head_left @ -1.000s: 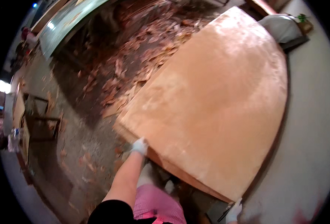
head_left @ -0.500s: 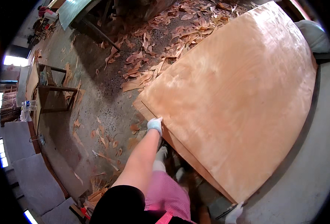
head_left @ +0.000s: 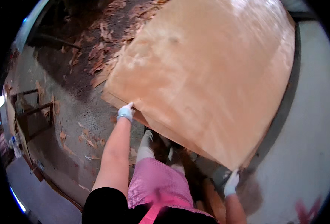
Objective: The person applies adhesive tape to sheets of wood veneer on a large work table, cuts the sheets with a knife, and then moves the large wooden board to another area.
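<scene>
A large, thin, tan wood veneer sheet [head_left: 202, 82] lies on top of a stack, with the edge of another sheet [head_left: 150, 121] showing beneath its near side. My left hand [head_left: 126, 111], in a white glove, grips the near edge of the top sheet close to its left corner, fingers closed. At the near right corner, my right hand [head_left: 231, 183], also gloved, pinches the sheet's tip. Something small and dark shows beside those fingers, too blurred to name.
Torn veneer scraps [head_left: 101, 52] litter the floor beyond the stack's left side. A wooden-legged table [head_left: 34, 112] stands at far left, grey sheets [head_left: 41, 198] at lower left. A pale, smooth surface [head_left: 307, 112] runs along the right. My feet [head_left: 146, 140] are just below the near edge.
My view has swung right and down, so the stack sits farther left and higher. My right hand and forearm now show more fully at the corner. The left hand keeps its grip.
</scene>
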The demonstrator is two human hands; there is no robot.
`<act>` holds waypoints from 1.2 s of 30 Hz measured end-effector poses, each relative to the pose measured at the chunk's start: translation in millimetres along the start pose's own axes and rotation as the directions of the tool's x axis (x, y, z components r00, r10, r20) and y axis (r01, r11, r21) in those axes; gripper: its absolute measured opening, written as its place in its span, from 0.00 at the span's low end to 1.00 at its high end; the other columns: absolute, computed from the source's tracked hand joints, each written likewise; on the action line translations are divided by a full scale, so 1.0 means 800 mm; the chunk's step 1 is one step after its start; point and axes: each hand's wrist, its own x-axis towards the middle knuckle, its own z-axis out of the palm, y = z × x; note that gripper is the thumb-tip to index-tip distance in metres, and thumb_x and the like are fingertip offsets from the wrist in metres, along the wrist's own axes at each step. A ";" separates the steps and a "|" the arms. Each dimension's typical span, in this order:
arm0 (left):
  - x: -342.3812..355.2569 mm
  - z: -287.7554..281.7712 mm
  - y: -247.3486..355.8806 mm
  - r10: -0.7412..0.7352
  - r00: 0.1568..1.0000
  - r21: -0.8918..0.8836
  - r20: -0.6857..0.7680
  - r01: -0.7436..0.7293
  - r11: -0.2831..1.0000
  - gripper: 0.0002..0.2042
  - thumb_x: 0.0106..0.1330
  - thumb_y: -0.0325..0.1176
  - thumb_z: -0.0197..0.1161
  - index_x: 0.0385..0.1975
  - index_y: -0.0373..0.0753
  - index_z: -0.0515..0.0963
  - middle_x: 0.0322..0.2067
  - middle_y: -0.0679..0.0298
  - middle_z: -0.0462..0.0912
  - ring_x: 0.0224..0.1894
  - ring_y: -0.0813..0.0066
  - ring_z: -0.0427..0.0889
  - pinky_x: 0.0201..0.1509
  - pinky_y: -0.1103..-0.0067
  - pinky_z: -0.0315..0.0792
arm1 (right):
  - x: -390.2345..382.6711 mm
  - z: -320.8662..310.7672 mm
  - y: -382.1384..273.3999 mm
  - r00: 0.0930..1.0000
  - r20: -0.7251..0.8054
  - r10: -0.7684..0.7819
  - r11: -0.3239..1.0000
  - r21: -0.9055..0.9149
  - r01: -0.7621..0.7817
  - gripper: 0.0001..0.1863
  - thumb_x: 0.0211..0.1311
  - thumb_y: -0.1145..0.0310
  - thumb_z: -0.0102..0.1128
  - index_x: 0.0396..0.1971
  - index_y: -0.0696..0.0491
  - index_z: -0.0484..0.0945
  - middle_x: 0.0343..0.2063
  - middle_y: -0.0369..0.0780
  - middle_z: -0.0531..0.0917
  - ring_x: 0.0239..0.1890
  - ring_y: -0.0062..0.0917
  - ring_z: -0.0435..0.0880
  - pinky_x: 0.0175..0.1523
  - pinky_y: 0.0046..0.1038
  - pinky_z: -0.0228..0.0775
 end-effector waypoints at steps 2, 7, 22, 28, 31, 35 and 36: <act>-0.005 0.018 -0.008 0.036 0.999 -0.041 -0.027 -0.037 0.998 0.14 0.64 0.40 0.68 0.41 0.36 0.80 0.34 0.60 0.80 0.30 0.68 0.79 0.34 0.75 0.75 | 0.011 -0.007 0.019 1.000 -0.029 -0.012 1.000 0.007 0.012 0.17 0.75 0.52 0.46 0.41 0.52 0.69 0.25 0.38 0.78 0.21 0.21 0.73 0.25 0.24 0.68; -0.002 -0.009 0.013 -0.003 0.997 0.012 -0.074 0.004 1.000 0.12 0.67 0.40 0.66 0.40 0.39 0.79 0.33 0.62 0.79 0.28 0.70 0.77 0.29 0.76 0.74 | 0.031 0.019 0.038 1.000 0.027 -0.003 1.000 0.013 0.002 0.16 0.77 0.55 0.44 0.45 0.53 0.68 0.26 0.40 0.79 0.19 0.22 0.74 0.24 0.27 0.70; -0.230 0.193 -0.178 0.168 0.504 0.489 0.847 -0.613 -0.621 0.33 0.55 0.48 0.64 0.62 0.43 0.69 0.65 0.44 0.64 0.67 0.46 0.62 0.71 0.57 0.55 | 0.068 0.008 0.100 0.994 -0.015 -0.106 0.992 -0.075 0.104 0.30 0.76 0.56 0.42 0.73 0.48 0.53 0.17 0.39 0.80 0.19 0.23 0.80 0.27 0.27 0.75; -0.230 0.257 -0.161 -0.063 0.725 0.484 0.686 -0.520 -0.703 0.33 0.61 0.53 0.57 0.65 0.44 0.66 0.66 0.42 0.61 0.68 0.45 0.63 0.69 0.61 0.62 | 0.110 -0.020 0.205 0.939 -0.089 -0.333 0.888 -0.364 0.281 0.32 0.66 0.50 0.57 0.58 0.62 0.73 0.26 0.47 0.85 0.27 0.32 0.85 0.38 0.33 0.76; -0.244 0.268 -0.155 -0.180 0.810 0.503 0.557 -0.503 -0.703 0.41 0.60 0.60 0.59 0.72 0.48 0.57 0.71 0.41 0.50 0.71 0.45 0.59 0.71 0.63 0.60 | 0.107 -0.030 0.261 0.969 -0.065 0.238 0.950 -0.191 -0.247 0.27 0.58 0.49 0.66 0.34 0.63 0.84 0.36 0.54 0.86 0.41 0.44 0.84 0.51 0.38 0.70; -0.216 0.264 -0.157 -0.176 0.829 0.481 0.531 -0.465 -0.743 0.41 0.60 0.61 0.58 0.72 0.49 0.56 0.72 0.41 0.48 0.70 0.45 0.60 0.71 0.63 0.61 | 0.079 -0.083 0.221 0.914 -0.370 0.167 0.949 -0.191 -0.251 0.28 0.58 0.49 0.65 0.40 0.63 0.83 0.39 0.51 0.86 0.43 0.43 0.84 0.52 0.37 0.71; -0.218 0.268 -0.157 -0.179 0.825 0.470 0.537 -0.468 -0.748 0.41 0.60 0.61 0.58 0.72 0.49 0.56 0.72 0.41 0.48 0.70 0.45 0.60 0.71 0.63 0.61 | 0.081 -0.110 0.235 0.883 -0.432 0.183 0.927 -0.223 -0.301 0.28 0.59 0.49 0.65 0.41 0.63 0.82 0.40 0.52 0.85 0.43 0.43 0.84 0.52 0.37 0.72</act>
